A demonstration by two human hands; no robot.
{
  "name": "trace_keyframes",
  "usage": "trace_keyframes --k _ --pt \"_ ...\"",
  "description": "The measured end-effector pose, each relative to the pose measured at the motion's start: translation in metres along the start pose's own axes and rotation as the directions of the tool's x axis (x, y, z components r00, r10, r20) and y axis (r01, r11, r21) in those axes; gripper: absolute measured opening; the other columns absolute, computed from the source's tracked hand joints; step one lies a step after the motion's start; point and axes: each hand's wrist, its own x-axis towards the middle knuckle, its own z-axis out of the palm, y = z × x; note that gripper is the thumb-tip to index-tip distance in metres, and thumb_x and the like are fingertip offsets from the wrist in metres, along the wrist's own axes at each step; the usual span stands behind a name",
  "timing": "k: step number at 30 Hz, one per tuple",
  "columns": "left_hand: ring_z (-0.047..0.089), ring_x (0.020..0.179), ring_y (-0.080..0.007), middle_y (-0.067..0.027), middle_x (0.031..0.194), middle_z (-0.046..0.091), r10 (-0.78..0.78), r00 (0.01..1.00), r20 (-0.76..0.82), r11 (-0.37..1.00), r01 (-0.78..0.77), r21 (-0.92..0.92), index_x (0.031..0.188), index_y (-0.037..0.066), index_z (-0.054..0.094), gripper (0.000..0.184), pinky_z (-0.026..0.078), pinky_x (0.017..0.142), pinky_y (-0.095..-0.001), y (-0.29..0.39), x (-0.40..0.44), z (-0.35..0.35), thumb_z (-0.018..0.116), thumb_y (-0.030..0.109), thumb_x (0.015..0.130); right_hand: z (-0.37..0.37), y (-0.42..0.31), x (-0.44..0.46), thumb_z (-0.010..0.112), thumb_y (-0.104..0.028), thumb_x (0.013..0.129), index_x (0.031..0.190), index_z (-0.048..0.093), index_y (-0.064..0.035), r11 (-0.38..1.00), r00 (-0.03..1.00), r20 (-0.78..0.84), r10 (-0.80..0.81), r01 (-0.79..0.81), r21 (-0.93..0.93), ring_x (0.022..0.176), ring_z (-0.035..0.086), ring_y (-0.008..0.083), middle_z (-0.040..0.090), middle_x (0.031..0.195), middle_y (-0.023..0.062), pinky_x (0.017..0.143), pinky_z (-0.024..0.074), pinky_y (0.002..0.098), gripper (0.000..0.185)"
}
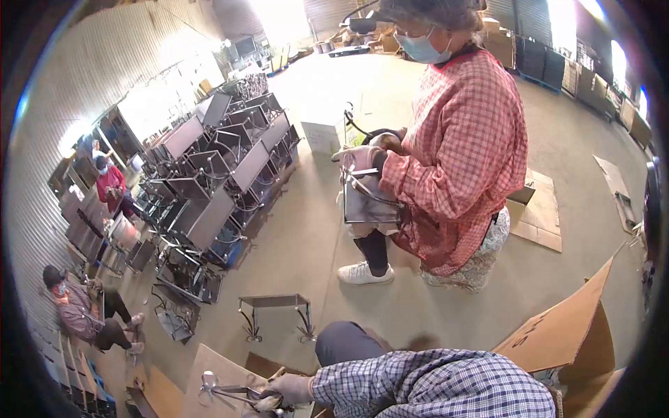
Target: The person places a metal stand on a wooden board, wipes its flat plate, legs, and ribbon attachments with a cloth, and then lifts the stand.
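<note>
My right hand (pixel 291 389), in a pale glove below a blue checked sleeve (pixel 369 380), is closed at the near end of a dark metal piece (pixel 233 391). The piece has a rounded, shiny end (pixel 209 380) and points left over flat cardboard (pixel 202 362). A thin light-brown stick (pixel 279 373) sticks up beside my fingers. Under them, at the bottom edge, is a small pale shape; whether it is my left hand cannot be made out. Just beyond my knee (pixel 345 343) stands a small metal rack (pixel 275 301) with scrolled feet.
A co-worker in a red checked top (pixel 467 132) holds a metal frame (pixel 369 202) in gloved hands. Stacked metal frames (pixel 230 167) rise at left. Two more people (pixel 111 184) (pixel 80 310) are further left. An open cardboard box (pixel 564 334) stands at right.
</note>
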Motion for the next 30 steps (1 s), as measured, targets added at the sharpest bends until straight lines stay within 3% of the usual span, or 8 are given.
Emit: trace_keyframes --k 6,9,10,12,13,18,20,30 --pt "0.062 0.113 -0.0304 -0.0195 0.122 0.064 0.081 0.986 -0.149 0.954 -0.12 -0.276 0.132 0.001 0.055 0.048 0.049 0.097 -0.0405 -0.038 -0.034 -0.001 0.069 0.01 0.087 0.0 -0.02 -0.011 0.07 -0.016 0.076 0.123 0.062 -0.0176 0.997 0.993 -0.099 0.066 -0.061 0.056 0.091 0.066 0.034 0.067 0.096 0.0143 0.081 0.0543 0.0434 0.047" --pt "0.058 0.116 -0.0252 -0.0174 0.125 0.062 -0.001 0.969 -0.248 0.906 -0.104 -0.41 0.138 -0.001 0.05 0.054 0.045 0.103 -0.0378 -0.027 -0.069 -0.005 0.069 0.008 0.089 0.014 0.016 -0.004 0.068 -0.013 0.075 0.116 0.061 -0.0139 0.891 0.949 -0.237 -0.207 0.083 -0.447 0.076 0.065 0.0358 0.062 0.09 0.0151 0.071 0.0551 0.0449 0.042" --pt "0.057 0.118 -0.0264 -0.0195 0.126 0.061 -0.125 0.97 -0.211 0.838 -0.011 -0.546 0.136 -0.003 0.051 0.046 0.043 0.104 -0.0376 0.001 -0.083 -0.014 0.064 0.014 0.094 -0.004 -0.009 -0.01 0.067 -0.014 0.075 0.111 0.062 -0.0118 0.853 0.98 -0.197 -0.039 -0.071 -0.517 0.075 0.066 0.0342 0.063 0.088 0.0155 0.066 0.0548 0.0434 0.036" --pt "0.058 0.116 -0.0293 -0.0217 0.125 0.062 -0.169 0.931 -0.325 0.939 0.051 -0.34 0.126 -0.006 0.059 0.044 0.045 0.1 -0.0392 0.0 -0.103 -0.029 0.054 0.03 0.101 -0.038 -0.043 -0.009 0.08 -0.031 0.068 0.117 0.061 -0.011 0.879 0.988 0.065 0.141 -0.095 -0.468 0.086 0.067 0.0336 0.065 0.093 0.0145 0.073 0.0556 0.0461 0.057" --pt "0.06 0.113 -0.0289 -0.0209 0.121 0.064 -0.189 0.903 -0.386 0.893 -0.005 -0.449 0.124 -0.005 0.061 0.044 0.046 0.099 -0.0382 -0.011 -0.108 -0.025 0.053 0.032 0.101 -0.019 -0.023 -0.007 0.081 -0.037 0.068 0.118 0.061 -0.0135 0.883 0.989 0.014 0.145 -0.123 -0.453 0.089 0.068 0.0341 0.067 0.094 0.0147 0.075 0.0554 0.0464 0.059" --pt "0.062 0.11 -0.0296 -0.0178 0.119 0.066 -0.245 0.881 -0.405 0.961 0.167 -0.219 0.118 0.001 0.065 0.037 0.047 0.096 -0.039 -0.014 -0.125 -0.042 0.054 0.032 0.1 -0.017 -0.052 -0.009 0.075 -0.033 0.077 0.102 0.069 -0.0107 0.906 0.969 0.111 0.223 -0.164 -0.391 0.091 0.067 0.0342 0.068 0.092 0.0174 0.079 0.0532 0.0445 0.033" --pt "0.058 0.117 -0.0339 -0.0165 0.123 0.063 -0.074 0.878 -0.472 0.993 0.107 0.044 0.117 0.003 0.064 0.034 0.045 0.099 -0.0425 -0.047 -0.104 -0.029 0.056 0.03 0.098 -0.018 -0.064 -0.015 0.074 -0.031 0.076 0.093 0.07 -0.0083 0.924 0.977 0.151 0.149 -0.083 -0.373 0.089 0.067 0.0347 0.067 0.088 0.0187 0.077 0.0531 0.0438 0.029" --pt "0.046 0.131 -0.033 -0.013 0.134 0.057 0.031 0.898 -0.44 0.912 0.155 0.381 0.119 0.007 0.063 0.038 0.029 0.115 -0.0483 -0.061 -0.073 0.006 0.057 0.035 0.093 -0.031 -0.061 -0.016 0.078 -0.015 0.055 0.089 0.069 -0.0057 0.943 0.922 0.282 -0.264 0.308 -0.123 0.084 0.062 0.0368 0.063 0.082 0.0145 0.07 0.0496 0.0447 0.037"
